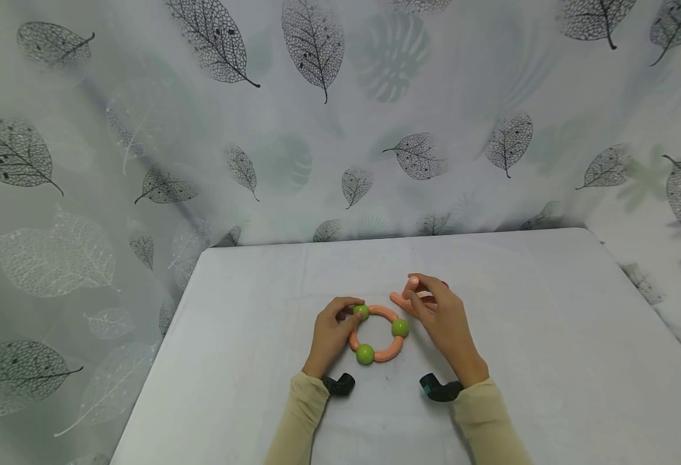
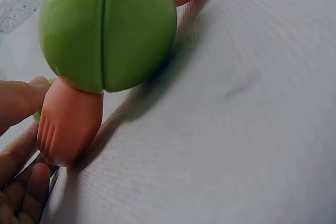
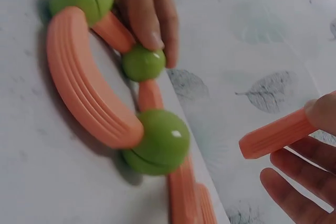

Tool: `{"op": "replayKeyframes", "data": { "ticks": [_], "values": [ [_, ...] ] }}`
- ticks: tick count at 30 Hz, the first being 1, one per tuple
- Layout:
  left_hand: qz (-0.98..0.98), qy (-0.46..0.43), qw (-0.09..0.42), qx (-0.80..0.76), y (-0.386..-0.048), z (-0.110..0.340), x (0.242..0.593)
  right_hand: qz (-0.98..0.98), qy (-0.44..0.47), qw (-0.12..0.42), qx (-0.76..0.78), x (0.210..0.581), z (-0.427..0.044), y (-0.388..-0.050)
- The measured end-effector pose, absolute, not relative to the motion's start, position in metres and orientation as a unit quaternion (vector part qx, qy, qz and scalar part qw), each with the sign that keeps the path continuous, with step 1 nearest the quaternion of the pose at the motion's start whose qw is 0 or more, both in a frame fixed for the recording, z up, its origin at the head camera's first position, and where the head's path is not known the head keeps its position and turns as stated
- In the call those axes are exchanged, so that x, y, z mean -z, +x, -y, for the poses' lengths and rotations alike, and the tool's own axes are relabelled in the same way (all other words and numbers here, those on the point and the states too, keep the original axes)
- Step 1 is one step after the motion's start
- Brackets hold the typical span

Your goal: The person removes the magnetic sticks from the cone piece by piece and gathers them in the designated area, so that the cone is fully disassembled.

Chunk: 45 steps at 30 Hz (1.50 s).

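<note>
A ring made of orange curved sticks (image 1: 391,351) and green balls (image 1: 400,328) lies on the white table. At its upper left, my left hand (image 1: 330,332) pinches one green ball (image 3: 144,63) between thumb and fingers. Another green ball (image 2: 107,30) fills the top of the left wrist view. Just right of the ring, my right hand (image 1: 447,316) holds a short ribbed orange stick (image 3: 278,136) raised off the table, one end free. Under that hand are more orange sticks (image 3: 182,192), partly hidden by its fingers.
A bit of something red (image 1: 445,284) peeks out behind the right hand, too covered to identify. The white table (image 1: 247,387) backs onto a leaf-patterned curtain (image 1: 340,142). Black devices (image 1: 440,389) sit at both wrists.
</note>
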<state>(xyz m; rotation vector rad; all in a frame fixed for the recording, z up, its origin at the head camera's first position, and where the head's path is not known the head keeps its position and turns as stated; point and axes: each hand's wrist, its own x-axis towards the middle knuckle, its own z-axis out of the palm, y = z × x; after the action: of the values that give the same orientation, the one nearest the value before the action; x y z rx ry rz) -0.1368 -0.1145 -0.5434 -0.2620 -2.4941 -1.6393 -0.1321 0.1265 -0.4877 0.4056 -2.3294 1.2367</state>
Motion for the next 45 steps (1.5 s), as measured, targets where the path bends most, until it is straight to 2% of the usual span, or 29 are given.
{"op": "replayKeyframes", "data": {
  "ticks": [7, 19, 32, 45],
  "values": [
    [0.831, -0.089, 0.072, 0.545, -0.137, 0.115, 0.544, 0.861, 0.079, 0.249, -0.437, 0.491, -0.155, -0.138],
    [0.832, -0.088, 0.075, 0.542, -0.137, 0.115, 0.546, 0.863, -0.086, 0.154, -0.473, 0.493, -0.190, -0.138],
    [0.835, -0.091, 0.073, 0.538, -0.137, 0.115, 0.544, 0.898, -0.136, 0.097, -0.406, 0.506, -0.195, -0.142],
    [0.833, -0.090, 0.057, 0.544, -0.136, 0.116, 0.541, 0.914, -0.143, 0.109, -0.364, 0.514, -0.187, -0.141]
  ]
}}
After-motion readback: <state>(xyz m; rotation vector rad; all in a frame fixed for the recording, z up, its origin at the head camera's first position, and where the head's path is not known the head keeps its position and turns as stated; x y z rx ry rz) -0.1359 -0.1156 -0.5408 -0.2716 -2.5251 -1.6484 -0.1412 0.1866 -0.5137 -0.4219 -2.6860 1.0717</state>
